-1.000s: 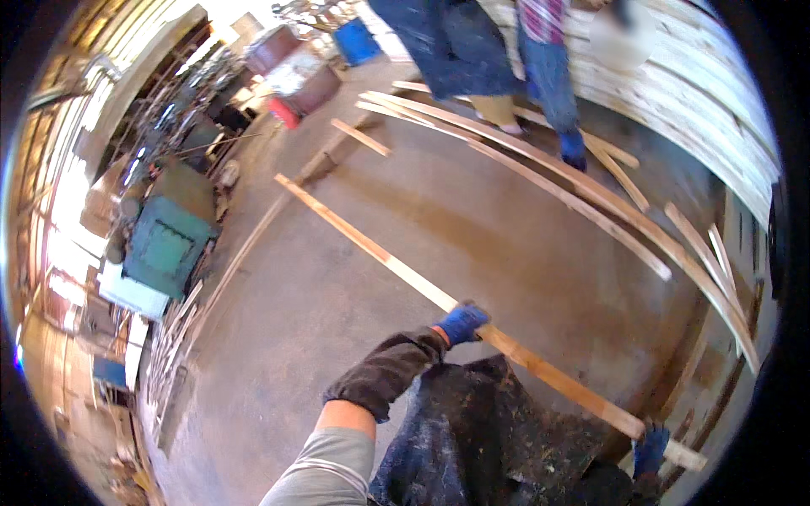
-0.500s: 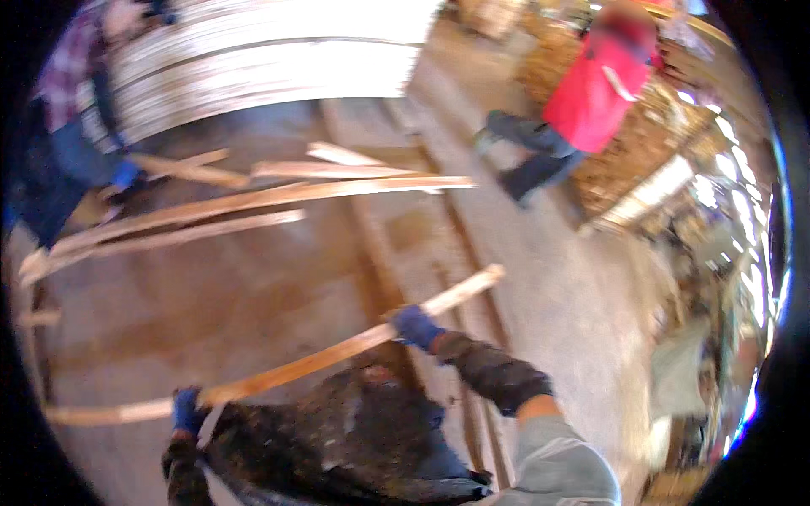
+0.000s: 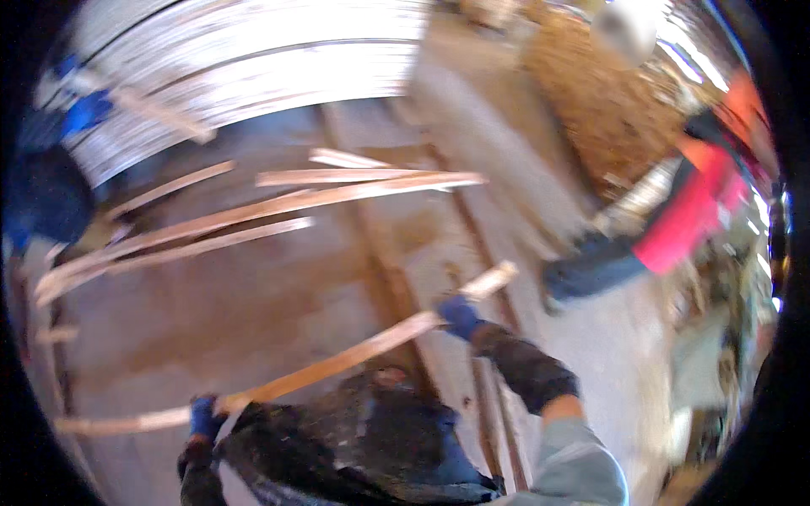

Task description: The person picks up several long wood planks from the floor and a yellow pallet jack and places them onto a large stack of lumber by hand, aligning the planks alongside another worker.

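Observation:
A long, narrow wooden board (image 3: 337, 361) lies across the front of my body, both hands closed around it. My left hand (image 3: 205, 417), in a blue glove, grips it left of my dark, stained apron (image 3: 337, 438). Farther right, my right hand (image 3: 460, 317), also blue-gloved, holds it a short way from its pale right end. Beyond the board, several loose wooden strips (image 3: 278, 204) lie crossed over one another. The fingers' far sides are hidden by the gloves and the board.
A big stack of pale boards (image 3: 278, 59) stands at the far left. Beside it a co-worker's blue-gloved hand (image 3: 88, 111) holds a short strip (image 3: 160, 114). At right, a person in red (image 3: 688, 207) walks near a brown heap (image 3: 599, 110). Rails (image 3: 405, 312) run along the floor.
My right hand has slid or shifted right along the board. The co-worker at left has raised a strip off the pile. The person in red has moved right and nearer.

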`<control>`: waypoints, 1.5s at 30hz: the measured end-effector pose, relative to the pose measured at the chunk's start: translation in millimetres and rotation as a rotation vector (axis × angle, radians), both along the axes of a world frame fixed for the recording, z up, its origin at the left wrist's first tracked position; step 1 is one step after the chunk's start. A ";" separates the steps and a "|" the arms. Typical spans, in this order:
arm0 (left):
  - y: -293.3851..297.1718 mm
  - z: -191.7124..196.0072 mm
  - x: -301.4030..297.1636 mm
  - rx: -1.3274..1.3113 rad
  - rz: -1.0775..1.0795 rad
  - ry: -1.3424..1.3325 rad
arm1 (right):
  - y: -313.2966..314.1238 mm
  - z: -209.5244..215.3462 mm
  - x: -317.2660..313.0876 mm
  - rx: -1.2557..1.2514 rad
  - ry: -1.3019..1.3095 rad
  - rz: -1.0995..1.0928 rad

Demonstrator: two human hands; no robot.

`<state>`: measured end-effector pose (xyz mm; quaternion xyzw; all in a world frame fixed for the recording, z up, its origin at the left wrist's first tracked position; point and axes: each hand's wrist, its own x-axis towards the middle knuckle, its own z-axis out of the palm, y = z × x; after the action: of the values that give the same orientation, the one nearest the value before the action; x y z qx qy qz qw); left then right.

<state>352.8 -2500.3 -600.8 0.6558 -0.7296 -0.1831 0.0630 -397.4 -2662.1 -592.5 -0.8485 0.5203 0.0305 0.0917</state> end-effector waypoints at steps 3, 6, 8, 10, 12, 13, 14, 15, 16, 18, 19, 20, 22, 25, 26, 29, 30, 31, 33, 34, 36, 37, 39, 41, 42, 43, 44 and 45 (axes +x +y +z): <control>-6.9 10.1 -28.5 -0.092 -0.001 0.003 | -3.1 42.6 -21.3 -0.144 -0.058 0.073; -7.7 4.8 -31.1 -0.044 -0.031 -0.034 | -2.7 45.6 -28.7 -0.190 -0.015 0.128; -5.9 5.6 -25.8 -0.027 -0.023 -0.074 | -16.0 35.9 -28.4 -0.082 -0.022 0.135; 0.5 4.8 -19.7 -0.004 0.009 -0.070 | -24.5 30.0 -22.2 -0.033 -0.023 0.144; -1.7 1.9 -25.1 -0.023 -0.007 -0.068 | -15.7 48.6 -28.1 -0.017 0.005 0.126; -6.8 3.1 -30.4 -0.050 -0.029 -0.076 | -13.5 51.7 -32.4 -0.047 -0.083 0.136; -8.3 9.1 -29.2 -0.004 -0.023 -0.092 | -14.1 48.7 -28.4 -0.027 -0.061 0.118; -8.4 10.0 -29.6 -0.018 -0.023 -0.098 | -12.0 51.5 -34.0 -0.008 -0.021 0.084; -6.3 7.8 -27.0 -0.039 -0.027 -0.097 | -13.1 51.6 -43.1 -0.072 -0.029 0.099; -5.9 4.1 -22.9 -0.064 -0.027 -0.092 | -17.4 50.7 -59.4 -0.199 -0.042 0.123; -3.9 2.1 -21.9 -0.065 -0.025 -0.094 | -20.5 54.0 -65.9 -0.189 -0.026 0.101; -3.0 -0.2 -21.1 -0.067 -0.023 -0.097 | -25.0 57.8 -72.5 -0.181 -0.010 0.077; -0.4 4.7 -23.1 -0.056 -0.013 -0.100 | -43.3 58.0 -75.5 -0.041 0.128 0.030; -5.0 6.2 -25.7 -0.025 0.007 -0.047 | -69.5 51.4 -57.2 -0.217 -0.044 0.119; -6.9 9.2 -31.1 -0.063 -0.024 -0.068 | -76.4 45.7 -53.1 -0.162 -0.009 0.131; -10.5 13.6 -31.5 -0.006 -0.024 -0.082 | -109.7 23.4 -16.1 -0.022 0.021 0.027; -9.0 9.3 -30.5 -0.007 -0.028 -0.085 | -118.3 11.3 -3.8 -0.120 -0.011 0.066; -6.0 5.2 -27.0 -0.012 -0.022 -0.092 | -129.1 3.1 11.6 -0.222 -0.046 0.116; -4.5 3.3 -28.4 -0.009 0.008 -0.057 | -143.2 6.1 39.7 -0.206 -0.106 0.220; -1.0 3.1 -26.2 -0.001 0.023 -0.074 | -149.0 7.3 47.1 -0.213 -0.080 0.208; 1.8 -0.7 -22.2 0.007 0.036 -0.072 | -163.6 12.4 60.3 -0.230 -0.034 0.198; 3.5 -3.5 -20.1 -0.003 0.025 -0.083 | -172.2 17.3 64.1 -0.197 -0.058 0.235; 7.9 -8.5 -18.6 -0.019 0.014 -0.108 | -190.1 31.4 67.1 -0.127 -0.104 0.319; -0.7 -11.1 -25.0 -0.034 -0.007 -0.074 | -229.7 17.3 44.9 -0.060 -0.430 0.129; 6.5 -4.2 -25.2 -0.029 0.024 -0.083 | -262.9 53.6 76.1 0.010 -0.022 0.052; 2.1 0.0 -28.0 -0.020 0.015 -0.102 | -290.1 57.0 76.6 -0.293 -0.118 0.115; -2.1 4.3 -30.0 -0.012 0.009 -0.123 | -317.6 52.1 79.5 -0.596 -0.218 0.176; -5.8 8.4 -30.0 -0.004 0.005 -0.147 | -345.7 46.6 92.0 -0.553 -0.270 0.135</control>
<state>322.8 -2506.1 -592.4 0.6692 -0.7310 -0.1328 0.0109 -305.5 -3007.9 -545.9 -0.8702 0.4347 -0.2190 -0.0765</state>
